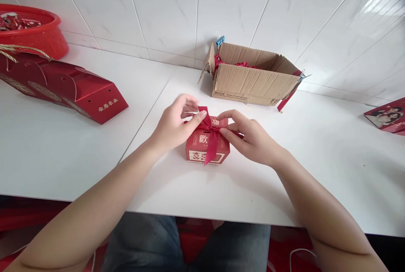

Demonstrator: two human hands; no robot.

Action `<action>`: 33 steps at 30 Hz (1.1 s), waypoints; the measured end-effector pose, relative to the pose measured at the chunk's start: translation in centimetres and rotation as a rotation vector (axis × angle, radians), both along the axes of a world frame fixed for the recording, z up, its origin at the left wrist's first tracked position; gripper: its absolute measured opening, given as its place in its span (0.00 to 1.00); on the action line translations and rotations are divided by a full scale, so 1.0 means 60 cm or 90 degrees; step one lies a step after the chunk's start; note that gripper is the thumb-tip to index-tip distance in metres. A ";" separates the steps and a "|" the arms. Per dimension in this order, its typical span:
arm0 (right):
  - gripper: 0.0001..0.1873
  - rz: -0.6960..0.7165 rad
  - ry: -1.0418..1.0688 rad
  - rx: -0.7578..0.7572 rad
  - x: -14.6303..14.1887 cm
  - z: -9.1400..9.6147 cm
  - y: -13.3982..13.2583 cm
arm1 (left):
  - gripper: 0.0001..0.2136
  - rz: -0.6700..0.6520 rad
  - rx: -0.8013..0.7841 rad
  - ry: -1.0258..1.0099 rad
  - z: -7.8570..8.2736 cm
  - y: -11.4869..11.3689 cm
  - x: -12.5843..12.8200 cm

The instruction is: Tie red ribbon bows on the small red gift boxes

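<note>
A small red gift box [193,145] with white Chinese characters stands on the white table in front of me. Dark red ribbon [211,147] is tied in a bow on its top, and one tail hangs down the near side. From the left, my left hand [177,122] has its thumb against an upper loop of the bow, fingers curled behind it. My right hand [248,139] pinches the ribbon at the right of the knot between thumb and forefinger. Part of the bow is hidden by the fingers.
An open cardboard box [256,82] with red ribbon inside and clips on its corners stands against the tiled wall. Larger red cartons [101,99] with rope handles lie left, before a red plastic basket [53,37]. Another red box [387,115] sits at the right edge.
</note>
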State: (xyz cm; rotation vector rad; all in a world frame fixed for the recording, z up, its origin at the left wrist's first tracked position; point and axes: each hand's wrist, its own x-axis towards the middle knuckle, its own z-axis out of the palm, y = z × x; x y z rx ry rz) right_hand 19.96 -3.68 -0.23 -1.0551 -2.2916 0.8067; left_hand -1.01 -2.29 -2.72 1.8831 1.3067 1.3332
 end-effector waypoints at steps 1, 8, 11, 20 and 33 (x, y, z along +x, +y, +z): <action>0.08 -0.014 0.015 0.008 0.000 -0.001 0.002 | 0.13 0.027 0.043 -0.022 0.003 -0.003 -0.001; 0.06 -0.105 0.089 0.066 0.004 -0.003 0.011 | 0.15 -0.251 0.251 0.270 0.016 -0.031 -0.001; 0.08 -0.120 0.081 0.053 0.010 0.001 0.014 | 0.09 -0.282 0.303 0.378 0.005 -0.027 0.007; 0.26 -0.199 0.009 -0.008 0.008 -0.007 0.027 | 0.10 -0.302 0.311 0.290 -0.006 -0.025 0.011; 0.12 -0.277 0.109 0.014 -0.004 -0.027 0.046 | 0.11 -0.340 0.298 0.276 -0.013 -0.024 0.010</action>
